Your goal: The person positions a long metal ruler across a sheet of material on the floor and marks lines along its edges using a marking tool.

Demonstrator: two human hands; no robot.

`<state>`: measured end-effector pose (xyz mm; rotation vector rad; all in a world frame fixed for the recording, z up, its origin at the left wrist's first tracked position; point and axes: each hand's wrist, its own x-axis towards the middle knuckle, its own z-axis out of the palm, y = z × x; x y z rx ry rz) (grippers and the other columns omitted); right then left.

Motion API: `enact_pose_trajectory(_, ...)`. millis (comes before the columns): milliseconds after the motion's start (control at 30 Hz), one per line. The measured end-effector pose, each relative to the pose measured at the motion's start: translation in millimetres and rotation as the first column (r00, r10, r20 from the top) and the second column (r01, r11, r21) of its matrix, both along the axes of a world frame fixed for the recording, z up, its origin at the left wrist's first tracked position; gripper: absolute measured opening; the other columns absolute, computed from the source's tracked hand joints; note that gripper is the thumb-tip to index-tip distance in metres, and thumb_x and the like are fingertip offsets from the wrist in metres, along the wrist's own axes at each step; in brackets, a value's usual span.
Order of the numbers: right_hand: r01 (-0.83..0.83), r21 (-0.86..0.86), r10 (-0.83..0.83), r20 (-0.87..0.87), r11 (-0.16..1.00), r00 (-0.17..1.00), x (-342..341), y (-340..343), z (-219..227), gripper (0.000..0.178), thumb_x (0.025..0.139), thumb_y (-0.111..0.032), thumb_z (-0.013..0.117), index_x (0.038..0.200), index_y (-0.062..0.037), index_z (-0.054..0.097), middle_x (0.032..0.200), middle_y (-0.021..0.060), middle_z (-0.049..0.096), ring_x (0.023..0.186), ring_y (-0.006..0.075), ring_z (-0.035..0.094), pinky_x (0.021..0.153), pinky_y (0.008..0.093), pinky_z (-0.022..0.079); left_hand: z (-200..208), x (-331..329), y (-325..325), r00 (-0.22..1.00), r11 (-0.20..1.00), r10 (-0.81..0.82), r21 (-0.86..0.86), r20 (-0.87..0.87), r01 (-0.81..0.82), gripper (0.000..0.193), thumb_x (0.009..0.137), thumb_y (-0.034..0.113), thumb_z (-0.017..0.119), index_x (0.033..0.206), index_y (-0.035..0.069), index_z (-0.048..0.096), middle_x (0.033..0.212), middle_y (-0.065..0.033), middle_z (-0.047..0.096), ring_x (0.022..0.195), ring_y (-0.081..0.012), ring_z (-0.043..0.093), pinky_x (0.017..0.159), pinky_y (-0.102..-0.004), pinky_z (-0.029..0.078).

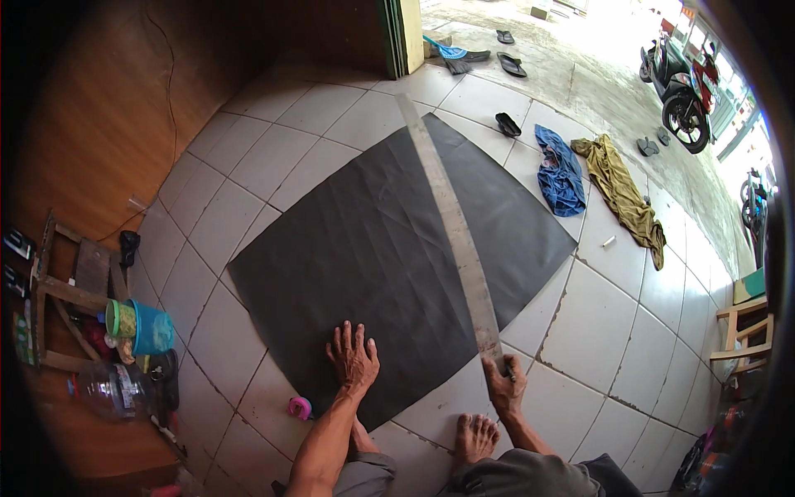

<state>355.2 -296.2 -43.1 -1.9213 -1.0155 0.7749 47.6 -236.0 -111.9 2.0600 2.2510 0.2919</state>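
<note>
A large dark grey sheet with faint creases lies flat on the tiled floor. My left hand rests on its near left part, palm down with fingers spread. Gripped at its near end by my right hand, a long scuffed metal ruler runs across the sheet and past its far corner. A small dark thing shows between the right fingers, too small to name. Whether the ruler touches the sheet along its length, I cannot tell. A pink ring-shaped roll sits beside the sheet's near left edge.
My bare foot is near the ruler's end. Blue cloth and olive cloth lie at the far right, near a small white stick. At left are a wooden stool, blue bucket and clear bottle.
</note>
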Motion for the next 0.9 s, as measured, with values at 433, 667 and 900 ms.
enact_pose_trajectory(433,-0.346,-0.115,0.361,0.169,0.931,0.917,-26,-6,-40,0.068,0.079,-0.029,0.085,0.131,-0.0044,0.048,0.116,0.0207,0.053,0.102,0.0393,0.059,0.086,0.0475,0.05,-13,47,102,0.98,0.967,-0.146,0.23,0.138,0.112,0.051,0.099,0.032,0.056,0.14,0.004,0.049,0.147,-0.0258,0.042,0.139,-0.0447,0.036,0.111,-0.0612,0.029)
enact_pose_trajectory(667,-0.399,-0.109,0.411,0.125,0.91,0.903,-38,9,-40,0.066,0.081,-0.03,0.082,0.133,-0.0048,0.049,0.116,0.0206,0.054,0.102,0.0397,0.059,0.086,0.0474,0.051,-16,65,184,0.954,0.964,-0.223,0.192,0.2,0.185,0.056,0.101,0.036,0.051,0.149,0.009,0.045,0.155,-0.0189,0.04,0.147,-0.0383,0.032,0.116,-0.0614,0.025)
enact_pose_trajectory(900,-0.427,-0.201,0.458,0.145,0.881,0.877,-37,13,-40,0.066,0.084,-0.037,0.079,0.134,-0.0051,0.049,0.117,0.0198,0.053,0.104,0.0398,0.06,0.086,0.0485,0.052,-14,75,186,0.965,0.975,-0.185,0.157,0.185,0.157,0.057,0.1,0.036,0.052,0.151,0.013,0.044,0.156,-0.0123,0.043,0.147,-0.0338,0.034,0.119,-0.0567,0.021)
